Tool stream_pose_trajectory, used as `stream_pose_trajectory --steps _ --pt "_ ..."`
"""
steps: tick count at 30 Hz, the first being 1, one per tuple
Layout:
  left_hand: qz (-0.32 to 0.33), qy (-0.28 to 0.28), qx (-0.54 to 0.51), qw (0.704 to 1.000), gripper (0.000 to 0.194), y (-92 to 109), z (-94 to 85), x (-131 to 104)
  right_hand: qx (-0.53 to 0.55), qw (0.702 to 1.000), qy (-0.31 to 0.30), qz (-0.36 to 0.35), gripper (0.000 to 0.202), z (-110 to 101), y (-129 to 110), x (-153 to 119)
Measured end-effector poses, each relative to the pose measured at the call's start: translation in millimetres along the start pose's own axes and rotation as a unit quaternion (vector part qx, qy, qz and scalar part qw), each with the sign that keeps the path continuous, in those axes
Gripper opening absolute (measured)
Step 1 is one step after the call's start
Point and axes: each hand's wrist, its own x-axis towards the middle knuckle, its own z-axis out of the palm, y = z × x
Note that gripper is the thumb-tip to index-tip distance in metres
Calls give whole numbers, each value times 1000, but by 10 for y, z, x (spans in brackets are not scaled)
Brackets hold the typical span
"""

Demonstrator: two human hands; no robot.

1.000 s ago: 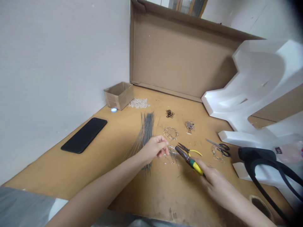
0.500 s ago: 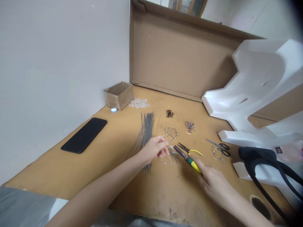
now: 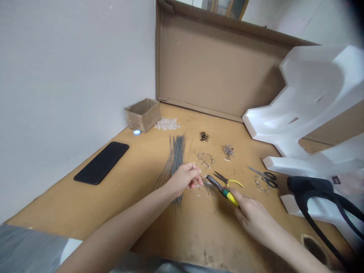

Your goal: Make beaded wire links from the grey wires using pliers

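Between the thumb and fingers of my left hand (image 3: 187, 176) is a thin bent wire (image 3: 196, 163), its loop rising above the fingertips. My right hand (image 3: 251, 212) is wrapped round the yellow and green handles of pliers (image 3: 222, 188). The plier jaws point left, close to my left fingertips; whether they touch the wire I cannot tell. A bundle of straight grey wires (image 3: 177, 151) lies under and beyond my left hand. Just past both hands rests a ring of wire with beads (image 3: 206, 160). Small pliers with yellow handles (image 3: 227, 179) lie beside the tool I hold.
Black-handled scissors (image 3: 265, 176) lie at the right, near white foam blocks (image 3: 269, 125) and a black strap-like object (image 3: 309, 185). Black rings (image 3: 204, 136), clear beads (image 3: 167, 123), a small carton (image 3: 143, 115) and a black phone (image 3: 101, 163) are spread around. A large cardboard panel (image 3: 216, 68) stands behind.
My right hand and the pliers have shifted slightly left, bringing the jaws nearer to my left fingers. My left hand stays almost still, with the wire loop now showing higher.
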Motion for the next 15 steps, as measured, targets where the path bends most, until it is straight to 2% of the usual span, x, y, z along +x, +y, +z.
stream_pose_trajectory --steps 15 --pt "-6 10 5 1000 8 -2 2 3 -41 999 32 -11 57 4 -3 35"
